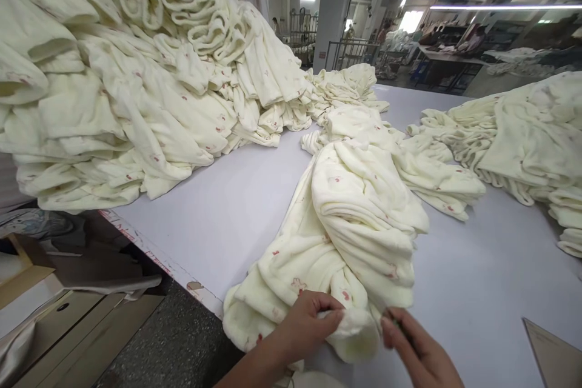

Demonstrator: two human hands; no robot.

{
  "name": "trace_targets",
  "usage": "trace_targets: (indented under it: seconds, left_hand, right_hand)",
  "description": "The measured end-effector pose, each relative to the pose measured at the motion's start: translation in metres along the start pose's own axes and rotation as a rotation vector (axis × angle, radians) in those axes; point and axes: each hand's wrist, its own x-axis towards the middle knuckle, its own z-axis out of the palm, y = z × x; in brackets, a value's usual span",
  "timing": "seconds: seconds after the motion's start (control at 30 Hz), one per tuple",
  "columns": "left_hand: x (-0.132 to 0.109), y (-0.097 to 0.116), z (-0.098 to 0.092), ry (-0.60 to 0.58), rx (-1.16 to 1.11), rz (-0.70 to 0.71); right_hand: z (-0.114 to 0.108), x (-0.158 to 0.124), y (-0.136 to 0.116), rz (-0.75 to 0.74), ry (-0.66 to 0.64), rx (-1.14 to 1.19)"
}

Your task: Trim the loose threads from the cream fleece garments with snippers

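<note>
Carefully, the left hand (313, 320) pinches the cream garment's (295, 273) edge. Beside it, the right hand (421, 345) is pressed together, around what I can't tell.

Ceiling tubes (504, 8) glare — the distance looks dim, blurred.

Garment (364, 212): soft, fleecy cloth, matt. Tabletop (477, 273): smooth, faint sheen. Floor (177, 333): speckled, rough-looking, matt.
</note>
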Motion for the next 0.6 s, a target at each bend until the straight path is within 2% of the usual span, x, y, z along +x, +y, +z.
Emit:
trace_targets:
  seconds: [0.07, 0.13, 0.27, 0.37, 0.47, 0.6]
  left_hand:
    - [-0.004, -0.002, -0.008, 0.038, 0.053, 0.016]
    - [-0.006, -0.003, -0.014, 0.063, 0.101, 0.067]
    - [-0.005, -0.004, -0.015, 0.007, 0.19, 0.232]
    - [-0.003, -0.013, -0.017, -0.104, 0.298, 0.253]
    - [-0.006, -0.025, -0.034, -0.148, 0.48, 0.195]
    - [-0.013, -0.024, -0.053, -0.093, 0.698, 0.09]
  right_hand:
    - [-0.008, 0.01, 0.01, -0.021, 0.108, 0.041]
    - [-0.006, 0.018, 0.026, -0.034, 0.129, 0.04]
    - [0.027, 0.03, 0.067, -0.097, 0.129, 0.069]
    - [0.051, 0.037, 0.086, -0.129, 0.17, 0.1]
    - [0.054, 0.035, 0.085, -0.148, 0.225, 0.141]
    - [0.043, 0.017, 0.062, -0.168, 0.271, 0.193]
